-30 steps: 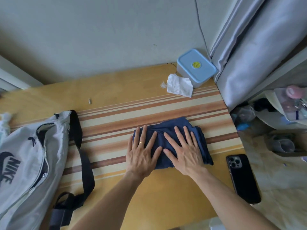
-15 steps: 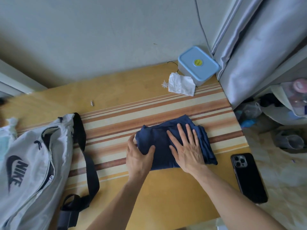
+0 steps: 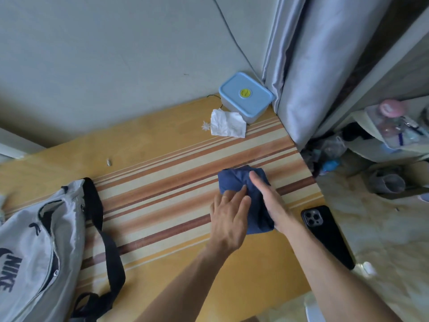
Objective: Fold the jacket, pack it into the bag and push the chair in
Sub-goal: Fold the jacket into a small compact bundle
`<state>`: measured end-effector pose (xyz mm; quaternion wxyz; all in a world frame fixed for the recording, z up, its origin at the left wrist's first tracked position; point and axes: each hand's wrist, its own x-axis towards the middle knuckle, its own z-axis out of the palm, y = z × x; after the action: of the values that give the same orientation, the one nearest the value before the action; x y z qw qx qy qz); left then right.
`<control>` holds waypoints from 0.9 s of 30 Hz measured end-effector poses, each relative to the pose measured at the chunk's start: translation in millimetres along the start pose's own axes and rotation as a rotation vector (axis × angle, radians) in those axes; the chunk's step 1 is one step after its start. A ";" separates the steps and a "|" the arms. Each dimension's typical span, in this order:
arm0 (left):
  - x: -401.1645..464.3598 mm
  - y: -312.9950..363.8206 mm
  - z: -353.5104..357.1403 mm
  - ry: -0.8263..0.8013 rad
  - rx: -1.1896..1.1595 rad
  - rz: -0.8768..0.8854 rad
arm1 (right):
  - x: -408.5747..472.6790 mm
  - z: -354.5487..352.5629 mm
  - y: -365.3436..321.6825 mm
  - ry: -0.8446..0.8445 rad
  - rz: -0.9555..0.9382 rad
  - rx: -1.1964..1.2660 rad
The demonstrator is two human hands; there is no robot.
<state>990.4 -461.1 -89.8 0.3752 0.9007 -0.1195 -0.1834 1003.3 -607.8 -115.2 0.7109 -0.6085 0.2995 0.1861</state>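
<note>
The jacket [image 3: 241,182] is folded down to a small navy bundle, sitting on the striped part of the surface [image 3: 162,182]. Both hands are on it: the left hand [image 3: 228,219] has its fingers spread flat, tips pressing the near left edge of the jacket, and the right hand [image 3: 270,201] lies edge-on along the jacket's right side, fingers straight and together, not gripping anything. Just right of the jacket a black phone [image 3: 327,235] lies face down near the edge. Well left of the jacket is the grey bag [image 3: 30,252], unzipped, its black strap [image 3: 109,252] trailing towards the jacket. Behind the jacket, by the wall, sit a crumpled tissue [image 3: 227,124] and a blue box [image 3: 246,96].
</note>
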 end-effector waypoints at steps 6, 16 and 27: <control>20.1 -38.6 49.7 -0.071 0.545 0.270 | 3.1 -27.3 40.2 0.476 -0.656 -1.138; 38.6 -66.2 74.2 -0.106 0.506 0.304 | 30.2 -44.0 78.3 0.344 -0.586 -1.382; -3.4 -26.8 24.2 -0.041 -0.869 -0.618 | 1.8 -11.7 54.7 0.177 -0.458 -0.956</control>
<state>979.3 -456.7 -124.0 0.6398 0.6517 0.2311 -0.3355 968.0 -609.0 -158.5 0.3492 -0.9274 0.0998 0.0898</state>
